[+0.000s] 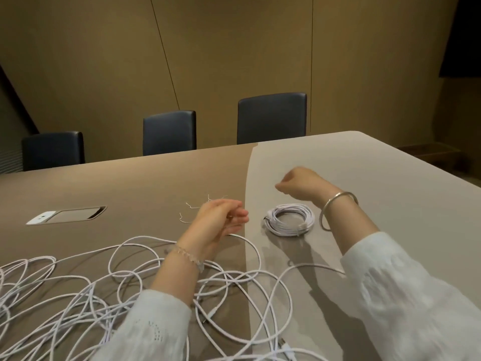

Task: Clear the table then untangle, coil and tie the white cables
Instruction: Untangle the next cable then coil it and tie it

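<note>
Left hand (221, 220) at frame centre, fingers curled, grip closed on a strand of the loose white cables (130, 282); the strand loops away to the lower right. Loose cables lie tangled across the lower left and lower centre of the worktop (156, 178); right hand (299, 185) raised at centre right, fingers curled in; whether its grip pinches anything cannot be told, view too blurred. Coiled white cable (289, 219), tied, lies flat between the two hands, touching neither; thin twist ties (187, 212) lie just beyond the left hand; silver bangle (338, 209) on right wrist; three dark chairs (272, 117) behind the worktop, upper centre.
</note>
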Tool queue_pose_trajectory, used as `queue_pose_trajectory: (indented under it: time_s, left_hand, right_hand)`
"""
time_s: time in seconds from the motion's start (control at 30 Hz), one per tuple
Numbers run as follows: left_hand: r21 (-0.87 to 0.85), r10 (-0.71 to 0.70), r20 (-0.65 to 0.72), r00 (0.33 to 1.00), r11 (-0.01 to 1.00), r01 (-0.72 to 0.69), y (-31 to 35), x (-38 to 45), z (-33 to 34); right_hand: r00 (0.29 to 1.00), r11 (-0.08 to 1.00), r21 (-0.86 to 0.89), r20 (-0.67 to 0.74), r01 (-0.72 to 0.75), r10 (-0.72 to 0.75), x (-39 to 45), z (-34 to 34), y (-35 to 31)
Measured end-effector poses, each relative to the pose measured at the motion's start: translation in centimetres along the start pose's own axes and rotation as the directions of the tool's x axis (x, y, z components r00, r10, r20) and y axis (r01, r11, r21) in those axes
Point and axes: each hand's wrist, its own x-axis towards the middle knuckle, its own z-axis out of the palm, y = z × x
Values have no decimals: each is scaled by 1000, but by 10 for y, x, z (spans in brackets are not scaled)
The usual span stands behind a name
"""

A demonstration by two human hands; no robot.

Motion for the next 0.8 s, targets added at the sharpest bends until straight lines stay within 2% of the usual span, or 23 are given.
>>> queue_pose_trajectory:
  time_s: [0.07, 0.17, 0.3, 0.43, 0.6, 0.73, 0.8]
  left_hand:
    - [131, 40, 55, 998, 990, -46, 15, -12, 4]
    - [281, 75, 148, 986, 953, -114, 34, -43, 2]
    - [407, 72, 241, 968, 898, -168, 33, -94, -3]
    - [476, 17, 310, 951, 863, -171, 8, -148, -6]
    - [611, -20, 333, 943, 766, -199, -34, -205, -7]
    - [635, 12, 305, 952, 743, -213, -50, -235, -11]
    - [625, 48, 299, 953, 745, -234, -53, -246, -12]
  right_hand:
    - [993, 993, -19, 28, 112, -112, -18, -11, -14]
    - [962, 971, -18, 146, 237, -231, -56, -22, -24]
    - [918, 951, 11, 258, 310, -302, -113, -25, -23]
    - [866, 938, 8, 381, 348, -324, -167, -14, -11]
    - [807, 918, -46, 495, 394, -321, -227, 7, 3]
    - [768, 893, -106, 561, 438, -310, -261, 16, 12]
    - [774, 889, -131, 557, 440, -301, -273, 15, 16]
